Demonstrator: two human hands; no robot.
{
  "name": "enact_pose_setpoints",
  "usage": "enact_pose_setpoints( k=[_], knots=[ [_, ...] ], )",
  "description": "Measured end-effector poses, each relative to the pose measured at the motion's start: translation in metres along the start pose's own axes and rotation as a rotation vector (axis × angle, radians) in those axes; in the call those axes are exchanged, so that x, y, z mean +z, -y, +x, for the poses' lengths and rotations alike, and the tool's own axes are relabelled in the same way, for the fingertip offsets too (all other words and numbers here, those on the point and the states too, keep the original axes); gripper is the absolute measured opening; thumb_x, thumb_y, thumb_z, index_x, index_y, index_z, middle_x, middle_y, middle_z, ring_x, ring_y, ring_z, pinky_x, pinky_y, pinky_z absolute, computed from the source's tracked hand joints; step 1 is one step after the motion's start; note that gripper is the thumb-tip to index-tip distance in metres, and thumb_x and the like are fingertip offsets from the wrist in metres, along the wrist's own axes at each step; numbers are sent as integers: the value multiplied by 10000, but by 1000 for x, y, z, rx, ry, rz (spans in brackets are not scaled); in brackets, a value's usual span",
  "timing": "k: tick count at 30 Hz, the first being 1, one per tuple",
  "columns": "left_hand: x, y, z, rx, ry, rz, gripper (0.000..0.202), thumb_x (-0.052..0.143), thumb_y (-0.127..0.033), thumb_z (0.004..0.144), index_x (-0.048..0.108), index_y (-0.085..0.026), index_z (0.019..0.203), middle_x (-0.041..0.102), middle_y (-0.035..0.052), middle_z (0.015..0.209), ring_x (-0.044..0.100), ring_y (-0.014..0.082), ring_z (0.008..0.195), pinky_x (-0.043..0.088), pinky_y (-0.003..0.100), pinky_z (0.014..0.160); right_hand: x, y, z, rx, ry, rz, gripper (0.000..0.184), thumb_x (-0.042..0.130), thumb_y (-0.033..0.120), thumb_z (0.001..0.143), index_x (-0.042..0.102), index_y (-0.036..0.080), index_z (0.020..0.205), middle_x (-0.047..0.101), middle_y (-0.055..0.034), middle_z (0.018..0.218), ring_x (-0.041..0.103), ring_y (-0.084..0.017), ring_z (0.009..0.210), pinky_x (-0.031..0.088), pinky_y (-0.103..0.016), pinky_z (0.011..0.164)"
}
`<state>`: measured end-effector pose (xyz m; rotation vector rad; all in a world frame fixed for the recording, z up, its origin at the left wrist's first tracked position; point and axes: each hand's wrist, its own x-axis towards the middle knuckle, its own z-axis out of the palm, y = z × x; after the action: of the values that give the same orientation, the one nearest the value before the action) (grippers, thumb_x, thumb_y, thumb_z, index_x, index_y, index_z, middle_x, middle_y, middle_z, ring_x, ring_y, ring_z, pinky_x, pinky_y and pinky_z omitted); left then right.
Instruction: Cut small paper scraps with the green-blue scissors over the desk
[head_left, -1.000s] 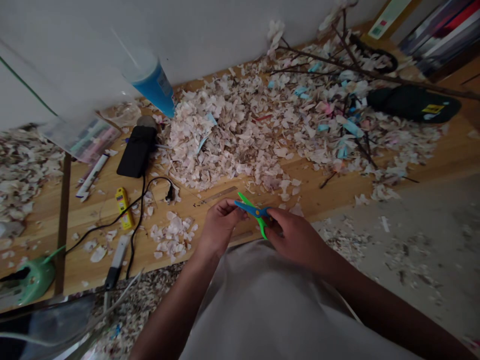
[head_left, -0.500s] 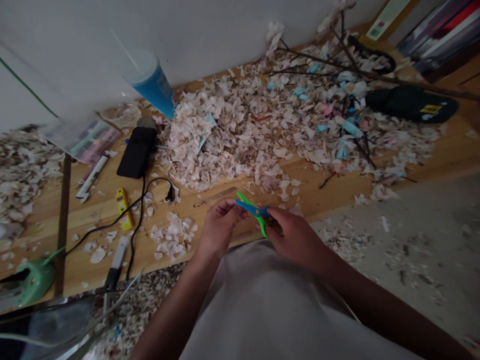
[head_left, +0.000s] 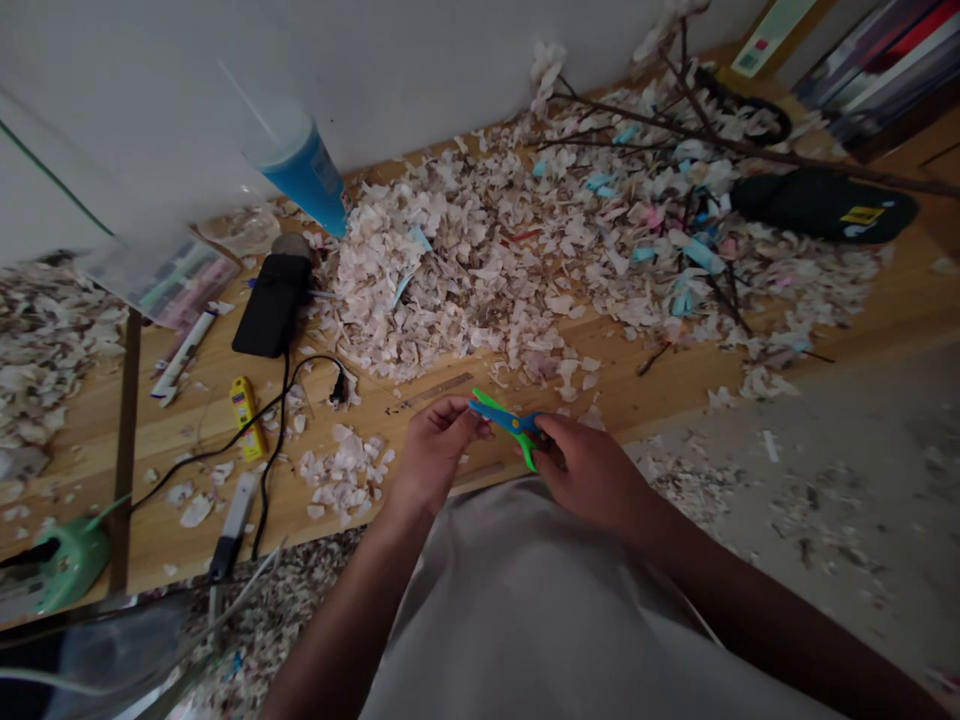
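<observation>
My right hand (head_left: 589,468) is wrapped round the handles of a small pair of scissors (head_left: 504,418), one half blue and one half green. The blades stand a little apart and point left and away from me. Close by the blade tips is my left hand (head_left: 442,440), its thumb and fingers pinched together. Whatever it pinches is too small or too hidden to make out. Beyond both hands lies a large heap of pale petal-like scraps (head_left: 442,260), and a smaller pile of scraps (head_left: 349,470) sits left of my left hand.
Around the wooden table (head_left: 667,375) are a black power bank or phone (head_left: 271,305) with a cable, a yellow box (head_left: 246,418), a blue cup (head_left: 311,180), a box cutter (head_left: 234,525), a green glue gun (head_left: 75,565), bare branches (head_left: 720,145) and a dark pouch (head_left: 825,207).
Both hands stay almost in place, with the scissors still in the right one. My left hand has shifted very slightly left, and the view has moved a touch.
</observation>
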<state>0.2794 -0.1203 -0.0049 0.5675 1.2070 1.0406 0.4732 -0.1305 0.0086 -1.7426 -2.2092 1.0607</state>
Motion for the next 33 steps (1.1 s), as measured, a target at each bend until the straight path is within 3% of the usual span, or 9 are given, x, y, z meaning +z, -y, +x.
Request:
enact_pose_setpoints(
  k=[5,10,16,24,29,33],
  knots=[
    [-5,-5,2,-7,60,82,290,847,-409,687,736,-153,768,690,23,687,617,105,630,507,223,664,-3,-7,2,-16,9,-84,99,517,173,881,610,197,905,700,-72,889,627,-200,751,377,-295,656],
    [-3,-9,1,-37,36,113,321,862,-425,658,721,-153,752,672,16,643,594,108,588,504,234,629,-4,-17,5,5,-28,4,154,507,166,874,643,208,935,722,-59,868,638,-190,747,395,-284,670],
    [-4,-2,2,12,9,86,295,840,-411,692,712,-159,778,682,13,659,606,104,602,483,224,643,-3,-11,1,12,49,78,52,555,199,856,578,212,901,698,-52,885,633,-180,748,408,-266,652],
    [-2,-4,1,52,30,138,255,828,-362,695,708,-156,785,686,16,636,608,111,597,478,231,644,-1,-6,-3,6,84,42,94,581,195,845,574,212,937,698,-57,914,649,-201,804,398,-277,671],
    [4,4,0,62,-23,62,282,840,-375,684,704,-163,811,687,8,675,620,111,621,496,233,655,3,-3,-6,-9,37,-5,86,557,213,867,567,207,953,691,-75,932,640,-215,815,406,-304,691],
    [14,10,2,121,-101,-10,289,819,-402,719,691,-170,835,680,1,725,620,103,643,511,232,673,11,-7,-7,20,-26,84,93,553,212,862,573,210,953,691,-76,942,646,-226,847,443,-326,734]
  ],
)
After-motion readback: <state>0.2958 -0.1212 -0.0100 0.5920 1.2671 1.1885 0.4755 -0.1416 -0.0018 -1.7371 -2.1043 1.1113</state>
